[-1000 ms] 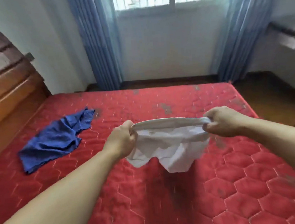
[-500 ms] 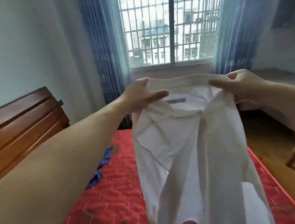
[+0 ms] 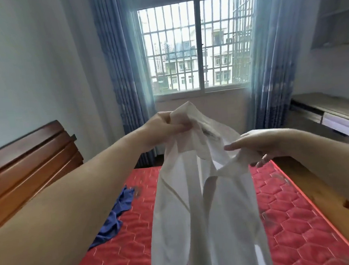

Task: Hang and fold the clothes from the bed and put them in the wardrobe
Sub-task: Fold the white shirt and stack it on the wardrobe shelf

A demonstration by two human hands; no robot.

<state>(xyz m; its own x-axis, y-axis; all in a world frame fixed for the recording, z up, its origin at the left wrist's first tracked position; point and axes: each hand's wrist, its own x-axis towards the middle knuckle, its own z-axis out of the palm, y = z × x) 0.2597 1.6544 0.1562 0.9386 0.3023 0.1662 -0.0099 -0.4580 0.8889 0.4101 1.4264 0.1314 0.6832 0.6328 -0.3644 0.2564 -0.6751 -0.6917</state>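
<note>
A white collared shirt (image 3: 198, 203) hangs in the air above the red mattress (image 3: 291, 217). My left hand (image 3: 166, 126) pinches the shirt's collar at its top, held high. My right hand (image 3: 260, 144) is lower and to the right, with the thumb straight and the fingers curled under the collar's other side, the cloth draped over them. The shirt's front falls open downward and hides the middle of the bed. A crumpled blue garment (image 3: 115, 218) lies on the mattress to the left, partly behind my left forearm.
A wooden headboard (image 3: 30, 164) stands at the left. Blue curtains (image 3: 121, 73) frame a barred window (image 3: 198, 44) straight ahead. A desk with a drawer (image 3: 335, 117) and wall shelves (image 3: 337, 10) are at the right. Wooden floor runs beside the bed's right edge.
The shirt was lifted off the bed and held spread by the collar. Now my right hand has dropped lower and the collar is bunched and tilted, with my left hand still high.
</note>
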